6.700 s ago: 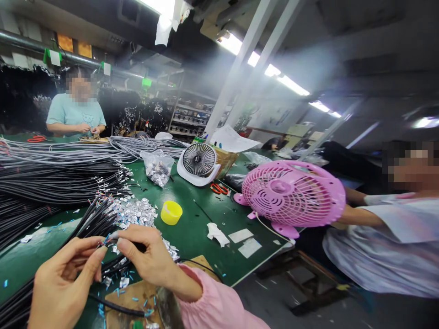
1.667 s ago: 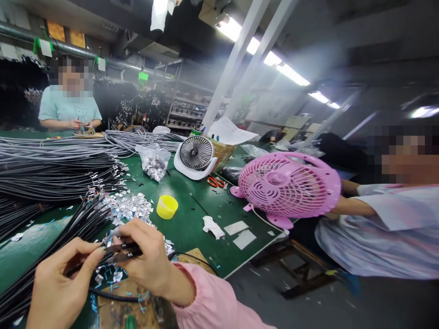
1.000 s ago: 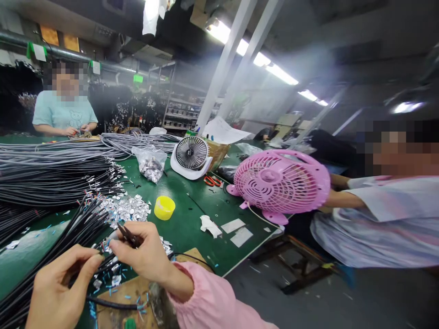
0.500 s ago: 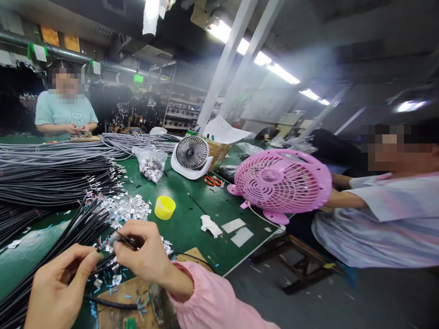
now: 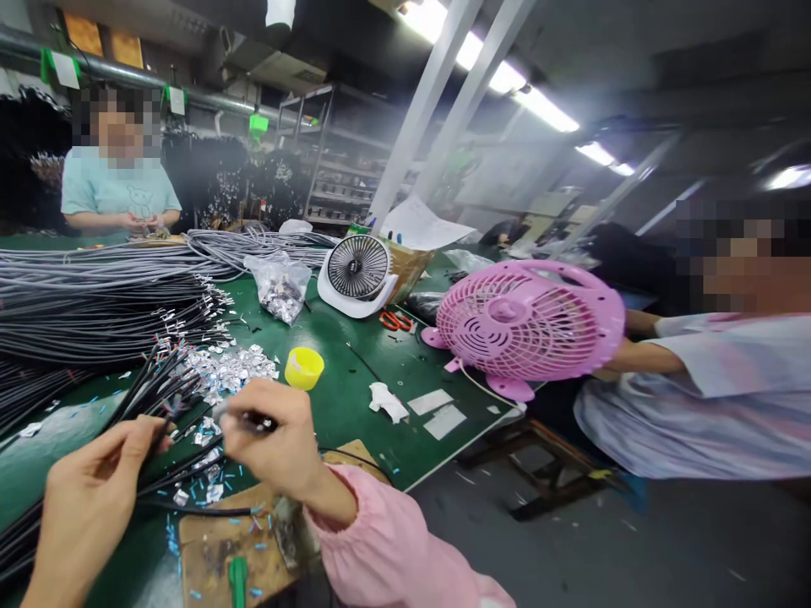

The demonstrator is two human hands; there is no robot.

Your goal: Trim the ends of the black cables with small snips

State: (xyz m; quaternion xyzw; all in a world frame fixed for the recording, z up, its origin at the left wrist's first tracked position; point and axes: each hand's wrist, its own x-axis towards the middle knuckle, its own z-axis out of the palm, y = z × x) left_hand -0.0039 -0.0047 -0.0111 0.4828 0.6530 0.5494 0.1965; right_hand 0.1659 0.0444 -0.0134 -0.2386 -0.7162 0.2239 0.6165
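My left hand (image 5: 95, 490) pinches a black cable (image 5: 155, 437) close to its stripped end, where thin coloured wires fan out. To the right of it, my right hand (image 5: 279, 435) is closed with the fingers curled around a slim dark thing, largely hidden by the fingers. The two hands are apart. Beneath and behind them lie a bundle of black cables (image 5: 136, 397) and a heap of small silver foil pieces (image 5: 234, 371). A cut cable end rests over a worn wooden board (image 5: 221, 549), with blue scraps and a green-handled object (image 5: 237, 583) on it.
A yellow tub (image 5: 304, 368), a bag of foil pieces (image 5: 279, 287), a white fan (image 5: 355, 274) and orange-handled scissors (image 5: 396, 321) stand or lie on the green table. A pink fan (image 5: 525, 329) is at its right edge. Co-workers sit across and at right.
My hands have drawn apart: the left shifted left with the cable, the right slightly up and to the right. More of the wooden board and its green-handled object shows.
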